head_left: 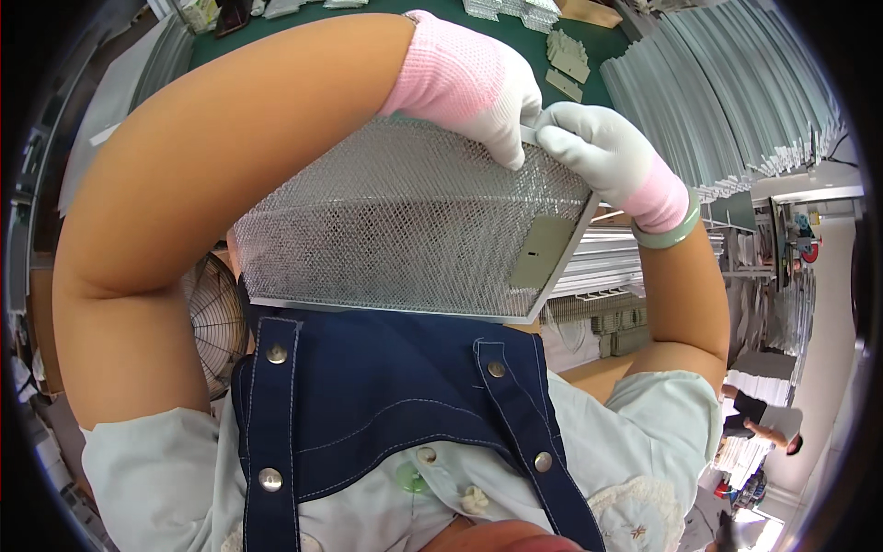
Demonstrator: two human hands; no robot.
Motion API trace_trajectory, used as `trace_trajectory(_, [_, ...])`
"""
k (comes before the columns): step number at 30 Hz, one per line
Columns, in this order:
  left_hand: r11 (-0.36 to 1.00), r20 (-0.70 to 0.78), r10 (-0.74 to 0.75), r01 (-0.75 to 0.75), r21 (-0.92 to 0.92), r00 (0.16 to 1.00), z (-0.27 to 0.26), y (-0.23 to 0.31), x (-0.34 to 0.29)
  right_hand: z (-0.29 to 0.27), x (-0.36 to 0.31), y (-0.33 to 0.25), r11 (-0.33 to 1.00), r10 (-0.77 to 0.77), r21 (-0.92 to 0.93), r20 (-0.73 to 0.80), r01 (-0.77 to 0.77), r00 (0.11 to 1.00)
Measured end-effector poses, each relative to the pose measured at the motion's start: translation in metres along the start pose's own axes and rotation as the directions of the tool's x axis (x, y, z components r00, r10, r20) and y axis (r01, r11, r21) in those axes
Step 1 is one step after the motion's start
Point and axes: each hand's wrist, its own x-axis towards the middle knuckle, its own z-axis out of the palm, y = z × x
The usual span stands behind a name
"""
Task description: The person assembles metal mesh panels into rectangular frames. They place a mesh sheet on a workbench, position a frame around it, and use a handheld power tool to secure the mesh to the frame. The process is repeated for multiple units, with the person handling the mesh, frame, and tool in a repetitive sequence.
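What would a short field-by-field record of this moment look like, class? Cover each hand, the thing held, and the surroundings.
Left hand: left hand in a pink and white glove, gripping the top edge of the mesh panel
Right hand: right hand in a white glove with pink cuff, pinching the panel's upper corner
Held thing: metal mesh panel in a thin frame, tilted, with a small plain plate near its right edge
Work surface: green table beyond the hands
Nearby: stacked metal strips at right; wire fan guard at lower left
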Motion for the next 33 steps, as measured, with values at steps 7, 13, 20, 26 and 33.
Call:
trace_trajectory(7, [1.0,0.074,-0.003,0.004,-0.018,0.997,0.004,-0.004,-0.011,0.019,-0.003,0.003,0.867,-0.27,-0.465,-0.136,0.179,0.953])
trace_trajectory(13, [0.991,0.127,-0.137,0.137,0.011,0.982,0.014,-0.003,-0.025,0.025,-0.006,0.004,0.756,-0.345,-0.622,-0.113,0.205,0.932])
trace_trajectory(20, [0.949,-0.198,0.313,-0.295,0.111,0.929,0.036,-0.014,-0.027,0.037,-0.002,-0.03,0.813,-0.146,-0.572,-0.019,0.109,0.989])
trace_trajectory(26, [0.931,-0.309,0.261,-0.153,0.332,0.915,0.042,-0.044,-0.052,0.041,0.003,-0.009,0.729,-0.206,-0.678,-0.087,0.093,0.975])
trace_trajectory(33, [0.915,-0.426,0.388,-0.287,0.284,0.817,0.046,-0.03,-0.027,0.044,-0.003,-0.013,0.797,-0.187,-0.603,-0.191,0.035,0.964])
